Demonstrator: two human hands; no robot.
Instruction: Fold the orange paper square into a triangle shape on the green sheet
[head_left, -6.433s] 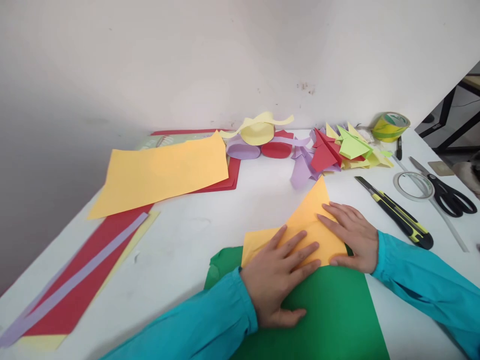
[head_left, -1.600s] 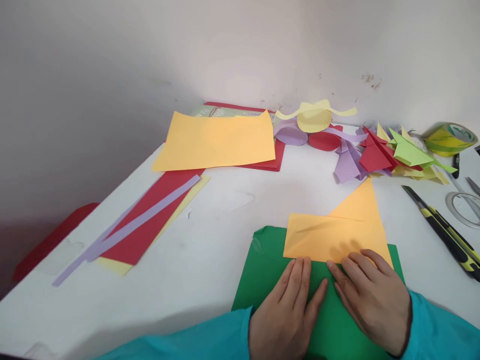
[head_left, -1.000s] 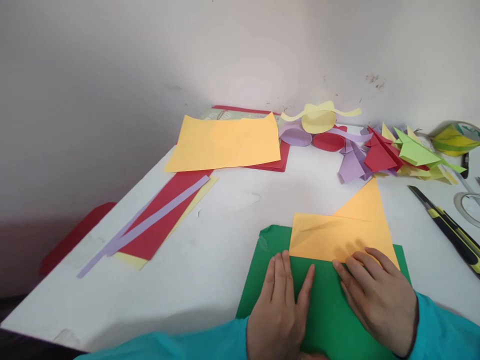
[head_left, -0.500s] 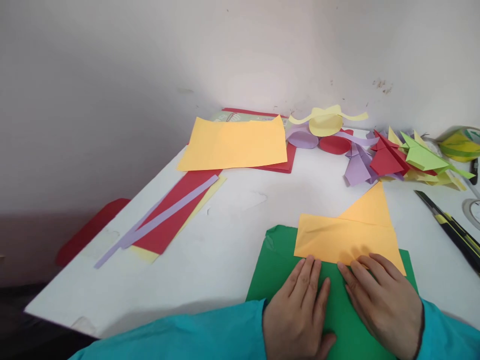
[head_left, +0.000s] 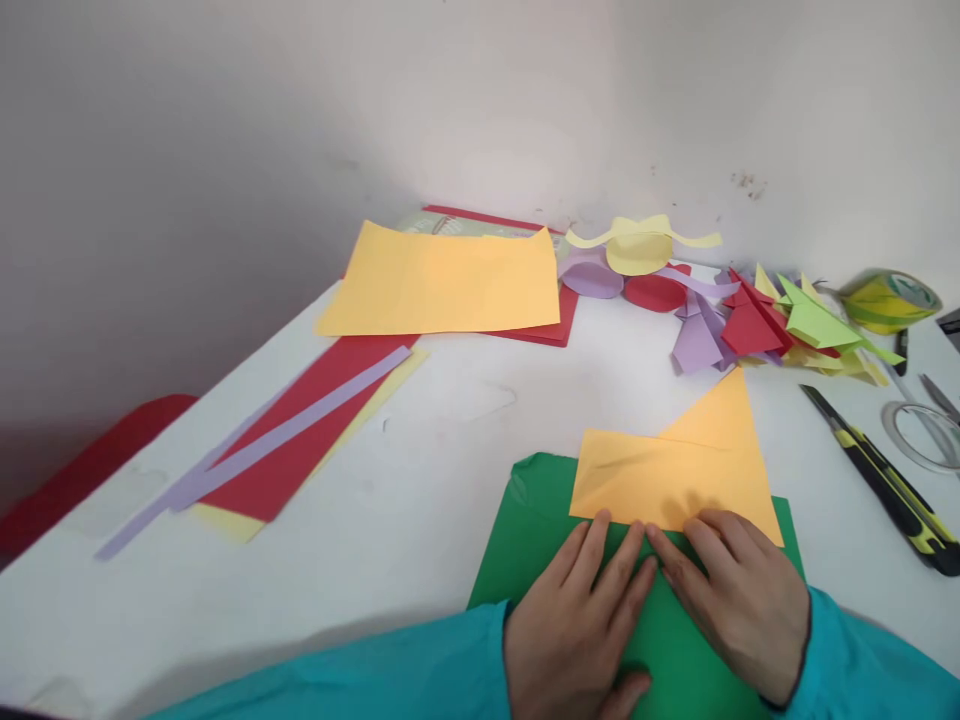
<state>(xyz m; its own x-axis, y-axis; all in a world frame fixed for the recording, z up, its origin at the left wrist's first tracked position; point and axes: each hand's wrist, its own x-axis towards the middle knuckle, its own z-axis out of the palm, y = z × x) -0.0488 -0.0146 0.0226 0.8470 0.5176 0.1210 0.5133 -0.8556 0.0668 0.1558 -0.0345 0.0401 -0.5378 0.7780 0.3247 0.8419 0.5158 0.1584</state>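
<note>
A folded orange paper [head_left: 667, 480] lies on a green sheet [head_left: 544, 490], one pointed flap sticking up at its far right. My left hand [head_left: 581, 610] rests with its fingers spread, their tips at the near folded edge, toward the left. My right hand [head_left: 739, 590] presses on the same edge farther right, fingers bent but apart, its index fingertip almost meeting the left fingers. Neither hand grips anything. The palms' undersides are hidden.
Another orange sheet [head_left: 450, 285] lies at the back over red paper. Purple strips [head_left: 300, 430] cross a red sheet [head_left: 292, 460] on the left. Folded paper shapes [head_left: 750, 320], a yellow tape roll [head_left: 889, 300], a utility knife [head_left: 881, 480] and a clear tape roll [head_left: 922, 435] are at right.
My right index finger has slid left along the folded edge toward my left hand, and my left fingers have spread. The view has turned slightly right.
</note>
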